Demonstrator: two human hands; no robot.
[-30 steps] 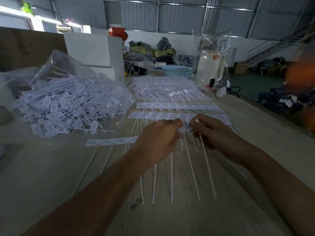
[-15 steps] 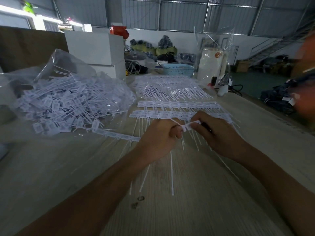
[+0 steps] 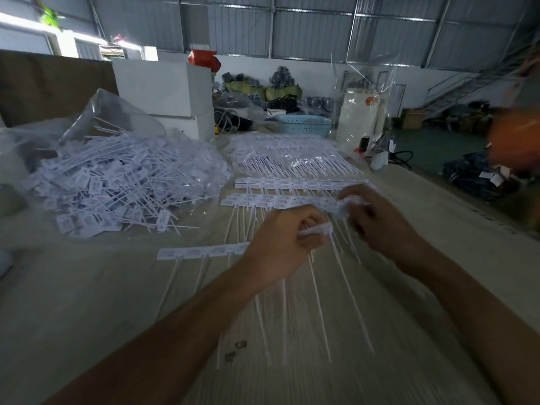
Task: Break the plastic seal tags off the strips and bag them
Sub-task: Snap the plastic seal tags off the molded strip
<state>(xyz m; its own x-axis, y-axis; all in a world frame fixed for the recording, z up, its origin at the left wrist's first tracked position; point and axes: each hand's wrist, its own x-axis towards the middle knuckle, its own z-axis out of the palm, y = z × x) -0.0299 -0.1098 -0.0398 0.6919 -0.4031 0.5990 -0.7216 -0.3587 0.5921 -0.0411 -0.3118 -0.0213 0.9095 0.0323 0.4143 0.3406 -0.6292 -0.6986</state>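
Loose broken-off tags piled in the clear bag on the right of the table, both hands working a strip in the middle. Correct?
Wrong side. The head view shows the clear bag of loose tags on the left of the table. The rest holds: left hand and right hand work a strip mid-table.

A pale wooden table (image 3: 87, 302) is bearing a clear bag of loose seal tags (image 3: 117, 182), rows of joined tag strips (image 3: 292, 188), a wrapped bundle (image 3: 292, 156) and a blue basket (image 3: 304, 124).
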